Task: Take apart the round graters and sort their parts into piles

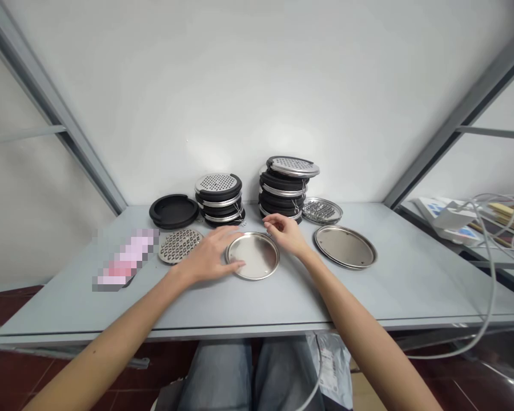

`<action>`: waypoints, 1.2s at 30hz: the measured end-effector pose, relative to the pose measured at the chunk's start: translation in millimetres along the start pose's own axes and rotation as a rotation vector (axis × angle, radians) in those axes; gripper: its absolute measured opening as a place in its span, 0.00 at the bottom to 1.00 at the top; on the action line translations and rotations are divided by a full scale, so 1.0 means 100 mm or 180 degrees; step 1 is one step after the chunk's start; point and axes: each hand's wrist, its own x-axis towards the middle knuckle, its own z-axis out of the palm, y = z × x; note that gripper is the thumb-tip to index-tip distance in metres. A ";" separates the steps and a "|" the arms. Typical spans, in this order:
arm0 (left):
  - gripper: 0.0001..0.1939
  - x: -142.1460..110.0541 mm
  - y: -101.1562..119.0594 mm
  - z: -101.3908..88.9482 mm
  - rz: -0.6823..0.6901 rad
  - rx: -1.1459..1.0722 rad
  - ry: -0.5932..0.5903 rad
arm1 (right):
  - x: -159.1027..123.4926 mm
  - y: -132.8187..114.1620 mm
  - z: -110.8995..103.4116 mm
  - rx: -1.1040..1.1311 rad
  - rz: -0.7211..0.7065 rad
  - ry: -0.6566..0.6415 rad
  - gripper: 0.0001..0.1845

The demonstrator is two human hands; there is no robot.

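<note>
A round shallow metal plate (253, 256) with a raised rim lies flat on the table before me. My left hand (212, 252) is at its left edge, fingers stretched and thumb apart, reaching over the plate. At the plate's upper right rim is my right hand (285, 233), its thumb and forefinger brought close together; whether something small is between them is hidden. Left of my left hand rests a perforated metal grater disc (180, 246). To the right lie more round metal plates (346, 246), stacked, with a grater disc (322, 210) behind them.
Two stacks of black-rimmed grater units, a left stack (218, 197) and a taller right stack (285, 188), stand by the wall. A black round base (173, 211) sits at the back left. A blurred-out pink item (126, 260) lies left. A white cable (492, 274) hangs at right.
</note>
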 end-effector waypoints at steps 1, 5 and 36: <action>0.37 0.07 0.01 0.06 0.0085 -0.0139 -0.0246 | -0.01 0.03 0.00 -0.0377 -0.0197 0.0002 0.09; 0.49 0.23 -0.05 0.26 -0.0016 -0.0337 -0.0608 | -0.02 0.09 -0.01 -0.1214 -0.0562 -0.0170 0.09; 0.61 0.09 -0.21 0.25 -0.0074 -0.0820 -0.0295 | 0.05 0.15 0.03 0.0727 0.0392 0.0067 0.15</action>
